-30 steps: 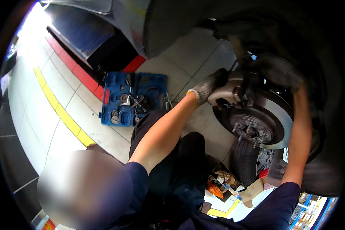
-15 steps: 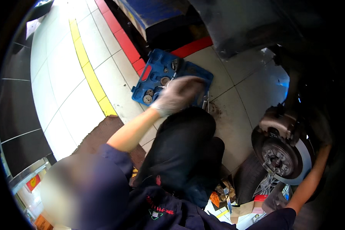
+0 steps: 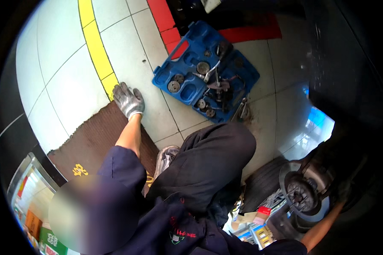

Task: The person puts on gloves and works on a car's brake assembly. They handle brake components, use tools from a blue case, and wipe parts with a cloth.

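My left hand [image 3: 127, 100] wears a grey work glove and rests flat, fingers spread, on the floor tiles beside a yellow line [image 3: 95, 49], just beyond a brown mat [image 3: 83, 136]. To its right an open blue case [image 3: 159, 78] holds metal discs and tools, with a loose metal tool [image 3: 242, 109] on the floor next to it. My right hand [image 3: 345, 191] is at the right in deep shadow, near the brake disc [image 3: 317, 214] and caliper [image 3: 317, 174] on the wheel hub; its fingers cannot be made out.
A tyre [image 3: 257, 187] and cardboard packaging [image 3: 247, 216] lie below the hub. Dark car bodywork [image 3: 340, 59] fills the upper right. A red floor border [image 3: 251, 33] runs behind the case. My bent knee [image 3: 232, 144] is between the case and the tyre.
My left hand left the brake caliper, swept left over the tool case and now rests on the floor. My right hand stayed by the hub. The view has swung leftward.
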A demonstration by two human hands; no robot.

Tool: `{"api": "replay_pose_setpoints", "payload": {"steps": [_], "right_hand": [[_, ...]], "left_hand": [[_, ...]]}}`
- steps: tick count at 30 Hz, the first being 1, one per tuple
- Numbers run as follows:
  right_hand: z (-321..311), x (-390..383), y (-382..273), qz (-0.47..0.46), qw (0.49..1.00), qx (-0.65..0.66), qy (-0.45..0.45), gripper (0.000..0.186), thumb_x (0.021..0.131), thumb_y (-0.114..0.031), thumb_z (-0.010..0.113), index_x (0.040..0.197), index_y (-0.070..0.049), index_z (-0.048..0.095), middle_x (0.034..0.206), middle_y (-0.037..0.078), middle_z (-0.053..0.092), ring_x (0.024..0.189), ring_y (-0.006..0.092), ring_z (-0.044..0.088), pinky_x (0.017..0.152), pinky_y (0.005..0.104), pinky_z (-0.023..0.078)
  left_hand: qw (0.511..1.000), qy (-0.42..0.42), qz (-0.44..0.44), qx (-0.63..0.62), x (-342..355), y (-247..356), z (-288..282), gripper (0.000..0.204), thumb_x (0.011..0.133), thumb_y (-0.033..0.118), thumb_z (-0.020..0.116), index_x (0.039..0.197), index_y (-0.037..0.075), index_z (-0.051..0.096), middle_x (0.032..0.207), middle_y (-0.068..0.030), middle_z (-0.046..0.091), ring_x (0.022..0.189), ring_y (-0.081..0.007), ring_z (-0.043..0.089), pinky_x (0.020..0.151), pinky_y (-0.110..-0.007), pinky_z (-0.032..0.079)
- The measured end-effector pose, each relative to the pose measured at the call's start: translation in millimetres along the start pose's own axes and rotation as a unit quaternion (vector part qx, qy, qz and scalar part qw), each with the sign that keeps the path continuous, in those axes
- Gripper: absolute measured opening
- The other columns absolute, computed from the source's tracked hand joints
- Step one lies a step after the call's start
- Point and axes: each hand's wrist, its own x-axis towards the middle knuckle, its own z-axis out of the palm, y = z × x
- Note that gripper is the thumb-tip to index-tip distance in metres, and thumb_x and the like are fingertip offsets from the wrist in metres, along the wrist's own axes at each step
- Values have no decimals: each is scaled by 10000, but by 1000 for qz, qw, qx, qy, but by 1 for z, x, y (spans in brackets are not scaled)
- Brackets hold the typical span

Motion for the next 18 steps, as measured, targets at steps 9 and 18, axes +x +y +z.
{"api": "replay_pose_setpoints", "payload": {"steps": [9,18], "right_hand": [[-21,-3,-2,18,1000,-16,12,350,911,-209,568,1207,-24,582,1163,128,625,1042,235,599,943,387,458],[-10,-10,-14,1,999,-9,46,359,909,-240,580,1195,-24,584,1136,133,633,1017,241,603,926,410,457]], "left_hand": [[999,-30,-21,13,-1,-5,8,652,897,385,458,1417,2,372,1459,-272,348,1391,-413,268,1160,-519,163],[999,-34,-11,39,0,-6,3,644,904,363,467,1424,2,348,1454,-265,340,1380,-397,272,1159,-498,172]]}}
